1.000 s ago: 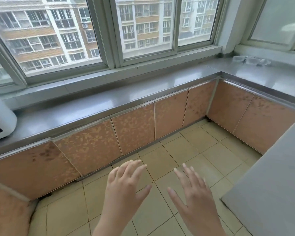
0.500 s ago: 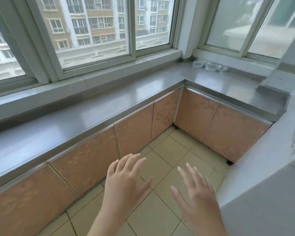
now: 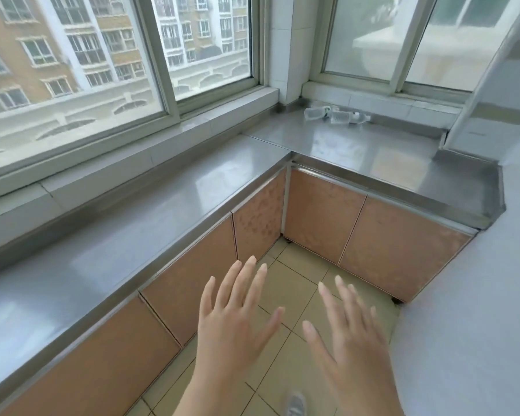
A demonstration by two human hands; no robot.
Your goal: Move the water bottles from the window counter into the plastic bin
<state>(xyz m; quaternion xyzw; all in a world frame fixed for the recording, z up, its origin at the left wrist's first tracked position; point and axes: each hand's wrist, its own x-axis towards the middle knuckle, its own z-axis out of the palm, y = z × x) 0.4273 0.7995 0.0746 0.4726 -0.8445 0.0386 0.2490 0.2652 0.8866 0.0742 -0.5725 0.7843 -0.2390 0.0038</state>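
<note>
Clear plastic water bottles (image 3: 336, 115) lie on their sides on the steel window counter (image 3: 357, 151), far back near the corner under the right window. My left hand (image 3: 233, 322) and my right hand (image 3: 345, 334) are held out low in front of me over the tiled floor, fingers spread, holding nothing. Both hands are far from the bottles. No plastic bin is in view.
An L-shaped steel counter (image 3: 126, 235) with orange cabinet doors (image 3: 397, 253) runs along the windows and turns at the corner. A white surface (image 3: 478, 310) fills the right side. A white cabinet (image 3: 493, 94) stands at the counter's right end. My shoe (image 3: 296, 403) shows on the floor.
The view has swung right and moved closer to the corner, so the bottles appear nearer and more central. Both hands stay open and empty in front of me.
</note>
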